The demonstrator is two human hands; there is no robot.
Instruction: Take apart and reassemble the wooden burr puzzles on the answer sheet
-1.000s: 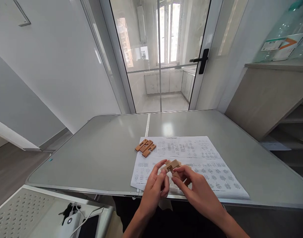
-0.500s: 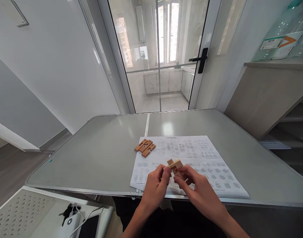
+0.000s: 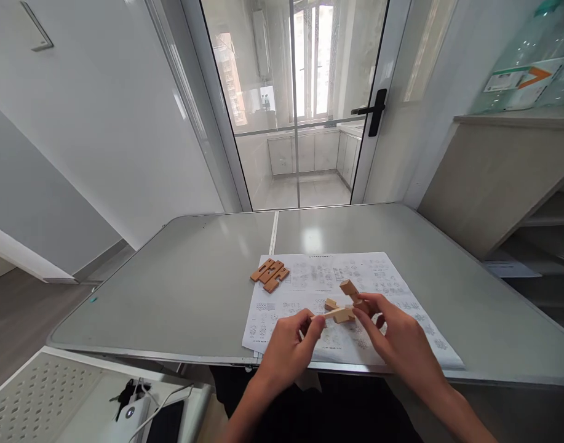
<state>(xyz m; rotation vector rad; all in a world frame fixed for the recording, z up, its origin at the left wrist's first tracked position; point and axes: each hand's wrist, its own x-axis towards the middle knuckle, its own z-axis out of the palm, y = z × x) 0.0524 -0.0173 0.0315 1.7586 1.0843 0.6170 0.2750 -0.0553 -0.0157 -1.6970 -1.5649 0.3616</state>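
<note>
Between the thumb and fingers of my left hand (image 3: 293, 338) is a slim, pale wooden puzzle piece (image 3: 330, 314) pointing right. My right hand (image 3: 395, 326) pinches a darker notched wooden block (image 3: 349, 287), tilted with its end up and to the left. More pale wooden pieces (image 3: 341, 317) show between and just behind my hands, over the printed sheet (image 3: 309, 271); whether they lie on it or touch the held ones, I cannot tell. To the left, several flat brown wooden pieces (image 3: 270, 272) with cut-outs lie side by side at the sheet's edge.
The sheet lies on a grey folding table (image 3: 194, 283) with a seam. At lower left a white surface (image 3: 79, 394) holds a white device (image 3: 133, 413), a cable and a black phone-like slab (image 3: 166, 423). A glass door (image 3: 300, 154) stands behind; bottles (image 3: 521, 67) sit on a shelf at right.
My hands have moved apart, the right one going right and slightly up. The pale wooden pieces held together before are now separate, with one in each hand and others between them.
</note>
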